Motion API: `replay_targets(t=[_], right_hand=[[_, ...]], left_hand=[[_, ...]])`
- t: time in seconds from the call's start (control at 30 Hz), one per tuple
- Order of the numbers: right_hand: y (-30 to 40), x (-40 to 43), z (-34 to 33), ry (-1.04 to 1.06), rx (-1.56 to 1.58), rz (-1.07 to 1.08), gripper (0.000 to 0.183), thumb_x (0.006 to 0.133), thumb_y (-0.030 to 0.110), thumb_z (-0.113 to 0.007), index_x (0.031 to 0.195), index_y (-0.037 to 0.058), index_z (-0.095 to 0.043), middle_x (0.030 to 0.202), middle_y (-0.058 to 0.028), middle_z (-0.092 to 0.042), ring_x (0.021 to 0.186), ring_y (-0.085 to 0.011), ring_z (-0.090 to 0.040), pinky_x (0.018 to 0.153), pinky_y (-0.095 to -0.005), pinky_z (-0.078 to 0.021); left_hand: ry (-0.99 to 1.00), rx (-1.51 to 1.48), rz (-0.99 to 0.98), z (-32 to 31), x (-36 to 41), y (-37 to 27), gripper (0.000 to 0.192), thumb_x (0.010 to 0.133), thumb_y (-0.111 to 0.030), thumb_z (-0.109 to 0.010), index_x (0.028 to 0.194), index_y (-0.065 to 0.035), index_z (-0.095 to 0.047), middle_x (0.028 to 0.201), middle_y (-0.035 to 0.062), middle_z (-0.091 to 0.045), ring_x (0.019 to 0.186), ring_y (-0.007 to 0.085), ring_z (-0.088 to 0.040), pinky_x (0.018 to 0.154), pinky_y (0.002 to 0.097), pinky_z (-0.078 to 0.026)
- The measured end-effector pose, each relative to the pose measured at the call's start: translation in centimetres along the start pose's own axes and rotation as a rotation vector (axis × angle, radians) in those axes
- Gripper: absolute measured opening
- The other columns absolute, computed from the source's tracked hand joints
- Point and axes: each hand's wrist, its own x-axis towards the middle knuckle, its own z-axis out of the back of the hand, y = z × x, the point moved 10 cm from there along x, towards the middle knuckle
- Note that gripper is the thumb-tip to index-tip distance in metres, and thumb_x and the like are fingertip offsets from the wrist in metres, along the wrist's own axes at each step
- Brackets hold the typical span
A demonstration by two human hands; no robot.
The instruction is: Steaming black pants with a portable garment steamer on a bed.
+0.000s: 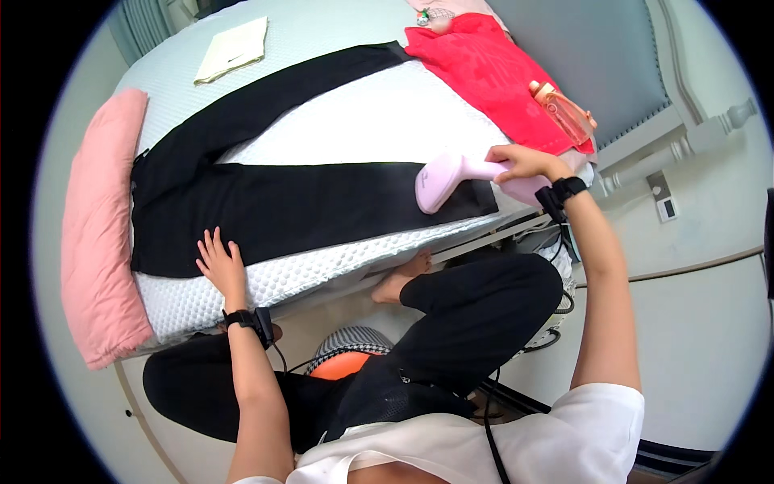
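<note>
Black trousers (290, 199) lie spread on the bed, legs apart, the waist at the left and the hems towards the right. My right hand (526, 163) grips the handle of a pink handheld garment steamer (440, 183), whose head is over the lower part of the nearer leg; whether it touches the cloth I cannot tell. Flat on the trousers near the waist, fingers spread, rests my left hand (221, 264). Both wrists wear black straps with small devices and cables.
A rolled pink quilt (100, 230) lies along the bed's left end. Farther back is a folded pale yellow cloth (233, 51). A red cloth (484, 78) with an orange water bottle (565, 112) on it lies by the padded headboard (592, 54). Cables hang beside the bed near my knee.
</note>
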Motion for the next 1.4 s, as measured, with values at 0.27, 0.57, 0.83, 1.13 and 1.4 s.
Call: replay_targets(t=[0.27, 0.57, 0.83, 1.13, 1.4], right_hand=[[-3.3, 1.4, 0.0, -0.270, -0.269, 0.048, 0.052, 0.083, 0.014, -0.055, 0.133, 0.0063, -0.040, 0.118, -0.0172, -0.056, 0.112, -0.0302, -0.051, 0.097, -0.0396, -0.0367], [-2.6, 4.5, 0.9, -0.862, -0.754, -0.243, 0.050, 0.072, 0.040, -0.059, 0.106, 0.0049, -0.053, 0.089, -0.0179, -0.060, 0.084, -0.0340, -0.059, 0.082, -0.0488, -0.0388], [-3.1, 5.9, 1.6, -0.848, -0.834, -0.317, 0.050, 0.072, 0.050, -0.063, 0.089, 0.0046, -0.051, 0.072, -0.0147, -0.061, 0.072, -0.0302, -0.061, 0.069, -0.0415, -0.0439], [-6.9, 5.6, 3.3, -0.781, -0.697, -0.188, 0.052, 0.068, 0.038, -0.073, 0.102, 0.0076, -0.049, 0.085, -0.0120, -0.063, 0.081, -0.0322, -0.062, 0.071, -0.0410, -0.0467], [-7.1, 3.4, 6.6, -1.041, -0.756, -0.407, 0.051, 0.072, 0.028, -0.071, 0.113, 0.0080, -0.050, 0.101, -0.0131, -0.058, 0.101, -0.0317, -0.054, 0.084, -0.0434, -0.0420]], left_hand=[[-0.008, 0.016, 0.012, 0.2, 0.1, -0.3, 0.044, 0.089, -0.028, -0.043, 0.131, -0.0153, -0.045, 0.142, 0.0056, -0.036, 0.134, 0.0286, -0.027, 0.107, 0.0518, -0.017], [-0.031, 0.028, 0.005, 0.6, 0.0, -0.7, 0.043, 0.089, -0.026, -0.043, 0.130, -0.0140, -0.046, 0.142, 0.0053, -0.037, 0.134, 0.0285, -0.027, 0.106, 0.0519, -0.018], [-0.027, 0.006, 0.015, 0.8, -0.1, -0.9, 0.043, 0.089, -0.026, -0.043, 0.130, -0.0131, -0.047, 0.142, 0.0057, -0.037, 0.134, 0.0283, -0.027, 0.107, 0.0512, -0.016], [-0.075, 0.072, -0.021, 0.6, -0.1, -0.6, 0.043, 0.087, -0.025, -0.046, 0.129, -0.0161, -0.047, 0.141, 0.0056, -0.038, 0.132, 0.0291, -0.030, 0.105, 0.0522, -0.022], [-0.020, -0.047, 0.011, 0.6, -0.4, -0.3, 0.045, 0.086, -0.026, -0.050, 0.129, -0.0136, -0.046, 0.142, 0.0079, -0.036, 0.134, 0.0304, -0.026, 0.107, 0.0522, -0.017]])
